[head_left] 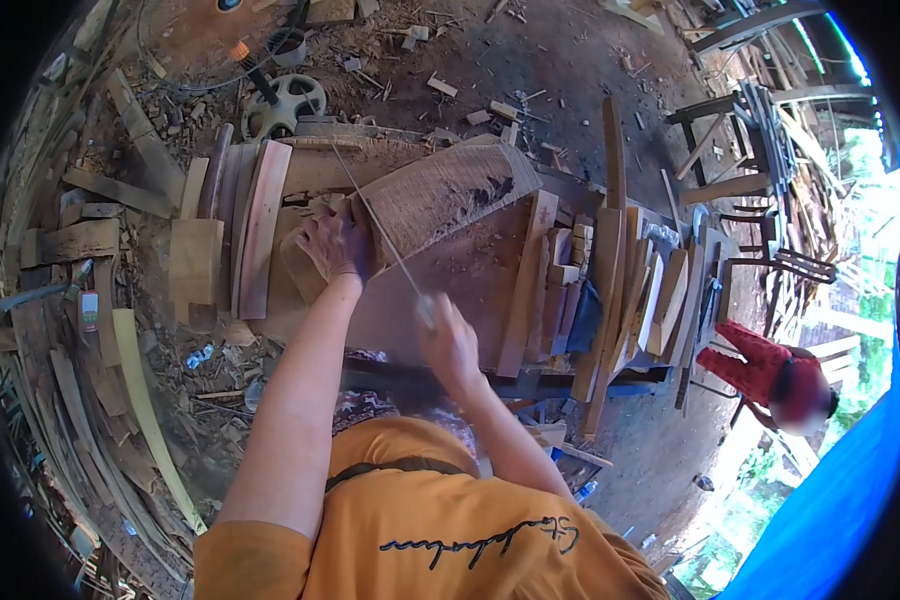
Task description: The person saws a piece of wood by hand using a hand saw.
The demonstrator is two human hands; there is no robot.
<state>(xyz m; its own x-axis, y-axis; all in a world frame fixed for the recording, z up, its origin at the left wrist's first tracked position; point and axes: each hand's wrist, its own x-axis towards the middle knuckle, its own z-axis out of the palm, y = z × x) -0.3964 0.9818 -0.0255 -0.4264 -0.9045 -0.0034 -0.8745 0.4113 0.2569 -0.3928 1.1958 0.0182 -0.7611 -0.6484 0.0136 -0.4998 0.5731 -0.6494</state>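
A thick, rough-faced wooden block [450, 195] lies slanted across the workbench [410, 315]. My right hand [449, 340] is closed around the handle of a handsaw [388, 238], whose long thin blade shows edge-on. The blade runs up and left across the near-left end of the wood. On the left side of the blade, my left hand [335, 240] lies on the wood with its fingers spread. Where the blade meets the wood, I cannot make out how deep it sits.
Planks [263, 230] lie left of the bench, and stacked boards [610, 290] stand on its right side. A pale wheel [284, 106] is beyond the bench. Wood scraps [490, 112] litter the dirt floor. A person in red [770, 370] is at the far right.
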